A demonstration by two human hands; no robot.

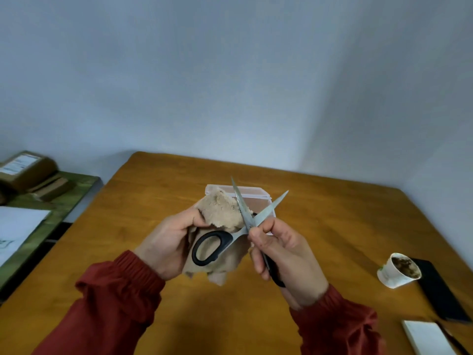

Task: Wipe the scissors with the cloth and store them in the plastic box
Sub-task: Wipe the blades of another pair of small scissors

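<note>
I have the scissors (247, 222) held up above the counter (332, 216), blades spread wide in a V, so that each one can be wiped along its length. My right hand (284, 254) has its fingers (258, 239) curled around one black handle, with the thumb up near the pivot to steady it. The other handle loop hangs free in front of the left palm, lying against the cloth (220, 208).

My left hand (166, 242) pinches the cloth, bunching its top against the blade that points up and away from me. The rest drapes down below the hand. I judge the wiping to be in progress on that blade. The one pointing right is bare, with no cloth on it.

The box (256, 193) sits on the counter just beyond the scissors, partly hidden by cloth and blades. Its lid looks to be open, ready to receive them, though I can't be sure. I would close the blades before lowering them in, since spread as they are they look too wide for the box.

A paper cup (399, 272) stands well off to my right.
</note>
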